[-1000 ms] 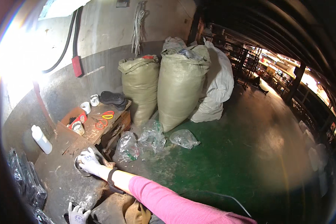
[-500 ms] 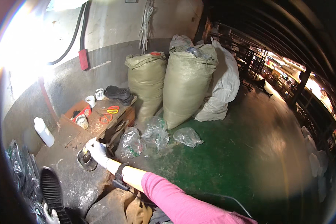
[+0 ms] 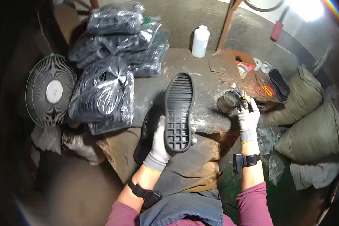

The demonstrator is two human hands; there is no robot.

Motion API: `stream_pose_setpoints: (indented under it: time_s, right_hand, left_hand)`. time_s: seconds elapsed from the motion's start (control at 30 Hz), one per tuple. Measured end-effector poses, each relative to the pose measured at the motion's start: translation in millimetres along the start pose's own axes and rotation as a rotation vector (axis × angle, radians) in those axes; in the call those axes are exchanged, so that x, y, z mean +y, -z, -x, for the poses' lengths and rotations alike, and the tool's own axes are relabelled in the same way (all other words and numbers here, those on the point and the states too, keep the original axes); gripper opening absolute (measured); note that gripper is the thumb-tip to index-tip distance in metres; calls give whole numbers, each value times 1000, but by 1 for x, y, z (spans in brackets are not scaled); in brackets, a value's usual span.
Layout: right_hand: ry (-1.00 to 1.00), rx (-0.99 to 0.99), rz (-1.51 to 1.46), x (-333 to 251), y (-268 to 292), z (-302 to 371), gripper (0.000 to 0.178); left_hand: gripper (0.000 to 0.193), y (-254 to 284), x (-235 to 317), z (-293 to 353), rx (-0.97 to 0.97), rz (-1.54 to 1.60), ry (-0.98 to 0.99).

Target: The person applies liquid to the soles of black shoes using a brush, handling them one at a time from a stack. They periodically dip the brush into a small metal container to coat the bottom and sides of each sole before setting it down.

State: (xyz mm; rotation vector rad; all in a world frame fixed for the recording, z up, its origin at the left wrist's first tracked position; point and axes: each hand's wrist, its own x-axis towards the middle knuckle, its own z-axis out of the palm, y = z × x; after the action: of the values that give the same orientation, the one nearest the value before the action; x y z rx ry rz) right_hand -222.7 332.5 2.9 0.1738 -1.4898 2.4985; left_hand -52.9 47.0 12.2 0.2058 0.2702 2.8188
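Note:
My gloved left hand (image 3: 160, 141) is closed around a black shoe sole (image 3: 180, 101), held up with its ribbed and gridded face in sight. Another black sole (image 3: 141, 147) lies partly hidden behind that hand. At the right edge of the workbench (image 3: 209, 81), my gloved right hand (image 3: 248, 118) pinches a small tool (image 3: 238, 90) with a pale, crusted end; its exact kind is unclear. Right beside that hand stands a dark round pot (image 3: 227, 102), its contents hard to make out.
Plastic-wrapped bundles of soles (image 3: 101, 94) pile up at left, near a fan (image 3: 52, 94). A white bottle (image 3: 200, 42) stands at the back. Scissors (image 3: 265, 88), a red box (image 3: 245, 66) and more soles (image 3: 278, 84) sit at right, by full sacks (image 3: 309, 120).
My view has swung left, bringing the bundles and fan into sight. The sole in my left hand now shows in the middle. My right hand has stayed by the pot.

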Motion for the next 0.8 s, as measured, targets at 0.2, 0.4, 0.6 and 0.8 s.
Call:
stream_pose_setpoints:
  time_s: [0.2, 0.4, 0.6, 0.8]
  right_hand:
    - [-76, -59, -199, 34, -67, 11, 21]
    - [248, -107, 454, 27, -100, 25, 20]
    - [110, -304, 474, 14, -114, 55, 17]
    - [-126, -445, 352, 6, -131, 106, 14]
  left_hand:
    - [71, 18, -5, 22, 144, -83, 19]
    - [67, 29, -6, 39, 180, 73, 145]
    - [67, 34, -1, 44, 147, 103, 202]
    - [61, 38, 6, 39, 70, 174, 161]
